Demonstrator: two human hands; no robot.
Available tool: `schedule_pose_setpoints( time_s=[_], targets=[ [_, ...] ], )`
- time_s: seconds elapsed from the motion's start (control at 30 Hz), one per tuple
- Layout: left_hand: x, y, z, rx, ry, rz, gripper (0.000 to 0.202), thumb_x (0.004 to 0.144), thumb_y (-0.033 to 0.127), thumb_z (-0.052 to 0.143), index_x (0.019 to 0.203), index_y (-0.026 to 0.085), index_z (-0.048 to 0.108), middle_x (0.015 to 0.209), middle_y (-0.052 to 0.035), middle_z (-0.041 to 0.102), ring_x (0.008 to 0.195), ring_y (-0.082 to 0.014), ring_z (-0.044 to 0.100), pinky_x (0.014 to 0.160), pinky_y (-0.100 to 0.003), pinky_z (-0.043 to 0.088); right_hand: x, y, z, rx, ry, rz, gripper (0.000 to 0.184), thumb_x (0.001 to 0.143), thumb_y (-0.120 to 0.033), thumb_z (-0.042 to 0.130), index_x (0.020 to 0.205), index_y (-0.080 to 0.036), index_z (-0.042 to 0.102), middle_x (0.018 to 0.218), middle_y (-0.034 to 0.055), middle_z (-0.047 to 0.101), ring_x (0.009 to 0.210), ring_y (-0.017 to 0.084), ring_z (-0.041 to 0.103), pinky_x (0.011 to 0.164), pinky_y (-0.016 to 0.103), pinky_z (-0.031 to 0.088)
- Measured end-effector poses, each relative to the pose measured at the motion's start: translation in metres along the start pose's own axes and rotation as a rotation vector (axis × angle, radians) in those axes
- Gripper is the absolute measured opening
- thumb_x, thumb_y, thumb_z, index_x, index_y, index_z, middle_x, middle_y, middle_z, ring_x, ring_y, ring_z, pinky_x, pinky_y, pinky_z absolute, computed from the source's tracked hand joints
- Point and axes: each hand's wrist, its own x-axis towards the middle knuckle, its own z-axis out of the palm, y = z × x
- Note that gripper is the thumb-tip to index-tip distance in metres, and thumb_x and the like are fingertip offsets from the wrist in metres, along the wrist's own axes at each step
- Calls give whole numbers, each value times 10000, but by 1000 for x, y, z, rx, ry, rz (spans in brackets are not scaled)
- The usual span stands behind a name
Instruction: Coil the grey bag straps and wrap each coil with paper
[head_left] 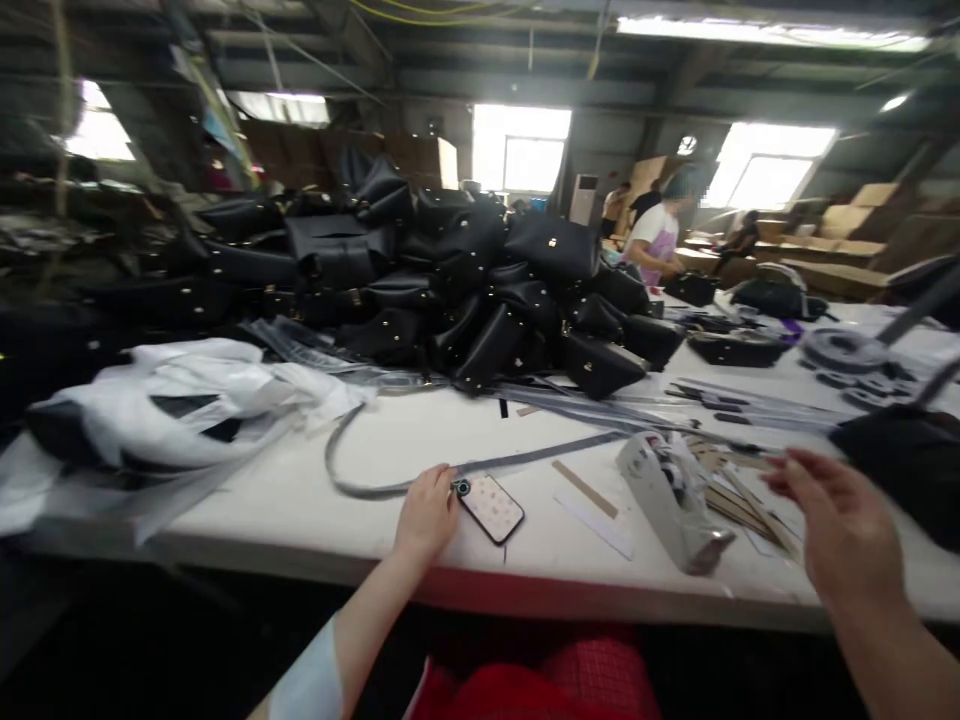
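Observation:
My left hand (426, 512) rests on the white table (315, 520) near its front edge, fingers curled, touching the top end of a phone (491, 507) that lies face down in a pink patterned case. A grey strap (390, 488) curves on the table just beyond that hand. My right hand (840, 520) hovers above the table at the right, fingers spread and empty, a little blurred. It is nearest to a grey tape dispenser (671, 495) and a fan of brown card strips (739, 490).
A big heap of black handbags (465, 280) fills the table's middle and back. White plastic wrapping (187, 400) covers bags at the left. Bundled strips (720, 405) and a black bag (907, 460) lie at the right. People work at tables behind, one in a white top (654, 238).

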Motion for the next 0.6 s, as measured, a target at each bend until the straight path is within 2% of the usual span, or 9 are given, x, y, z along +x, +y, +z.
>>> schedule_pose_setpoints(
  time_s=[0.1,0.17,0.23,0.33,0.4,0.43,0.47,0.53,0.6],
  targets=[
    [26,-38,-19,212,-127,-151,434,783,70,448,1205,70,551,1306,-214,527,1259,-301,446,1125,-472,194,-54,46,2,-270,-534,-49,377,642,-512,745,945,-290,714,981,137,729,907,333,689,789,430,574],
    [37,-53,-35,236,-167,-181,357,751,63,479,1083,50,609,1192,-238,589,1182,-324,511,1108,-531,170,-88,77,5,-371,-728,-107,333,665,-525,714,888,-278,728,926,102,743,853,320,700,738,417,601],
    [41,-53,-52,254,-213,-182,276,744,72,497,976,41,642,1101,-258,624,1116,-336,558,1084,-541,207,-107,100,9,-421,-813,-141,294,726,-533,656,863,-285,733,896,77,748,833,296,706,730,384,610],
    [24,-21,-71,229,-291,-132,222,797,156,502,938,88,660,1005,-226,670,997,-315,625,949,-446,402,-112,116,23,-440,-806,-214,351,766,-523,612,989,-269,705,922,78,740,790,267,712,683,346,618],
    [-4,16,-72,155,-365,-25,226,842,296,515,959,168,660,942,-137,702,895,-268,658,788,-338,481,-111,112,41,-484,-735,-374,531,744,-464,644,1215,-223,603,1152,123,675,933,293,687,766,391,606],
    [-20,36,-68,87,-425,79,235,845,383,534,956,219,659,912,-79,711,848,-236,664,730,-291,487,-111,107,52,-515,-702,-479,638,728,-426,661,1309,-200,526,1287,148,593,1062,324,635,851,440,576],
    [-38,54,-64,-33,-535,274,241,848,415,543,963,235,656,884,-56,712,806,-221,666,695,-277,488,-111,99,63,-544,-682,-579,703,725,-389,665,1368,-189,462,1394,159,496,1189,352,550,941,493,521],
    [-69,83,-54,-235,-729,566,162,874,354,533,948,272,652,850,-7,709,736,-173,664,651,-238,483,-107,82,81,-555,-666,-731,610,774,-345,629,1347,-194,483,1446,146,433,1302,365,432,1038,552,418],
    [-88,96,-47,-338,-841,712,145,885,257,513,914,282,652,817,18,704,676,-141,657,608,-211,473,-98,63,85,-497,-631,-779,347,857,-337,561,1175,-206,605,1308,128,564,1209,327,532,1002,520,456]
  ],
)
